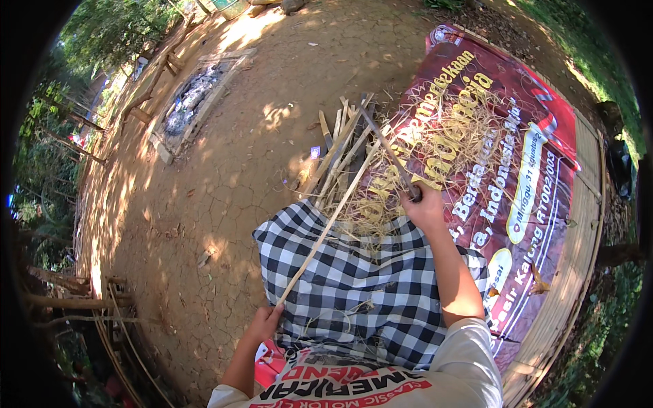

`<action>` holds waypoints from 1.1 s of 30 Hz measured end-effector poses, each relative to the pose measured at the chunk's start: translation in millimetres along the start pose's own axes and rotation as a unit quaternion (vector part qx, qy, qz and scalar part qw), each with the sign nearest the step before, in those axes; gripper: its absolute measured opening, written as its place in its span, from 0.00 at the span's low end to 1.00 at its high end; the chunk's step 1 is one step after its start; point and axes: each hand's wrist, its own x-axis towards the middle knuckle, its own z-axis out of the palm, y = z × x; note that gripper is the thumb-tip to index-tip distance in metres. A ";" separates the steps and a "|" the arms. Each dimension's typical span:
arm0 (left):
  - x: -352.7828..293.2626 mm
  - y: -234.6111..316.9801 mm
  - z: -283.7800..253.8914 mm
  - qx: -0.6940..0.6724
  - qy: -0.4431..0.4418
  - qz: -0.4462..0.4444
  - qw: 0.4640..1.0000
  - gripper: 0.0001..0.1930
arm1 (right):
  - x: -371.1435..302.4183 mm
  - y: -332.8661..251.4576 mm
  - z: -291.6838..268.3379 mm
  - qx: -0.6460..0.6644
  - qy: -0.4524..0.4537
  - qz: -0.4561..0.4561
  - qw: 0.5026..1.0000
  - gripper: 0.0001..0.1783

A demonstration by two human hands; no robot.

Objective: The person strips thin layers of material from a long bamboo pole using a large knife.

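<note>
Pinching one pale strip [325, 232], left fingers [275, 311]; curled round one blade, apparently a knife [389, 149], right fingers [412, 206].

Sunlight [277, 115] dapples cracked brown earth [218, 224] (scattered with dry leaves [205, 256]), green trees [112, 30] edging the upper left.

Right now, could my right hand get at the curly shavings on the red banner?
Probably yes: the right hand sits close beside the shavings, with nothing apparent between them. It grips a long-bladed knife, though, so picking any up likely means freeing that hand first.
</note>
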 end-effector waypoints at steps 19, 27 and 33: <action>4.3 1.0 13.2 0.052 0.044 0.081 0.994 0.25 | -30.4 -0.4 73.3 -0.211 -0.140 -0.259 0.932 0.11; 3.1 6.4 13.3 0.041 0.049 0.077 0.995 0.26 | -7.1 25.9 53.0 -0.258 -0.086 -0.184 0.944 0.09; 4.9 5.6 12.4 0.047 0.043 0.061 0.996 0.26 | 9.9 26.8 32.9 -0.312 -0.084 -0.035 0.946 0.10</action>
